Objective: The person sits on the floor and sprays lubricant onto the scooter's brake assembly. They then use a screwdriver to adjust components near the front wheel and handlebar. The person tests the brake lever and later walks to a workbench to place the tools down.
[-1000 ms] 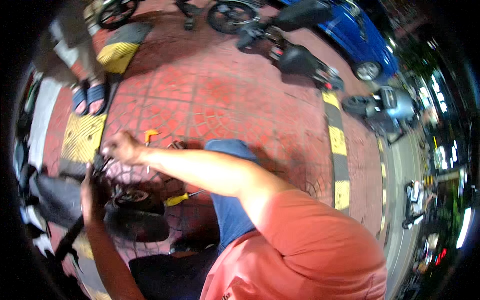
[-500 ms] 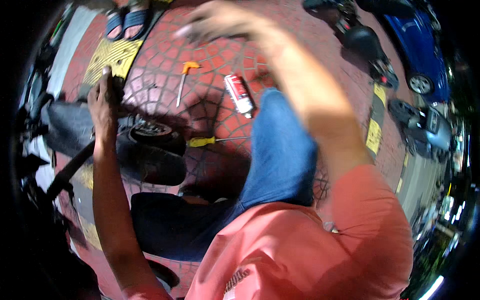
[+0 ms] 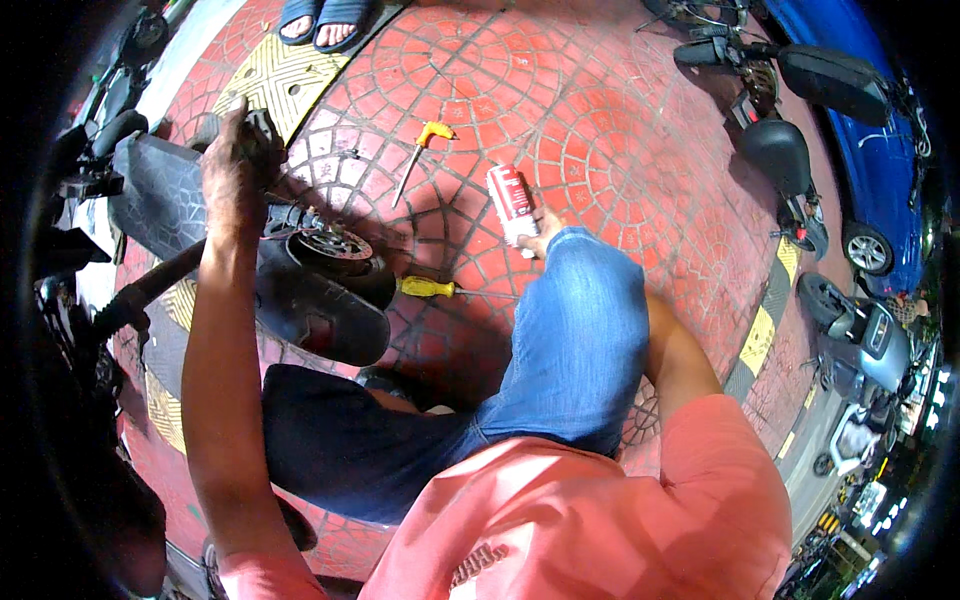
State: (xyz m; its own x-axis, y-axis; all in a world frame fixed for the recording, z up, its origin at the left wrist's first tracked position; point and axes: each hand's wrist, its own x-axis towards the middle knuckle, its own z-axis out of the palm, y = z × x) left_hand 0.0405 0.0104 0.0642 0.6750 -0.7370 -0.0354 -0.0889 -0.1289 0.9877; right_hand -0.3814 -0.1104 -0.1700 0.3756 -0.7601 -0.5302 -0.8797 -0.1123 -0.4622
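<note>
My left hand [image 3: 234,185] is closed round a dark chunky part [image 3: 263,140], thumb pointing up; the part's kind is hard to make out. Just below that hand is a motorbike wheel with a brake disc [image 3: 335,243] and a black mudguard [image 3: 320,315]. Low beside my raised knee, my right hand [image 3: 546,228] has its fingers on the lower end of a red and white spray can [image 3: 511,196] on the paving. My knee hides part of this hand. An orange-handled screwdriver [image 3: 433,132] and a yellow-handled screwdriver [image 3: 428,288] lie on the ground.
A person's feet in blue sandals [image 3: 340,20] stand at the far left beside a yellow ramp plate [image 3: 285,80]. Parked motorbikes [image 3: 775,150] and a blue car [image 3: 880,180] stand on the right, near a black and yellow kerb [image 3: 765,330].
My right hand has come down from above the paving to the spray can by my knee. The left hand keeps its hold on the dark part. The view has shifted slightly.
</note>
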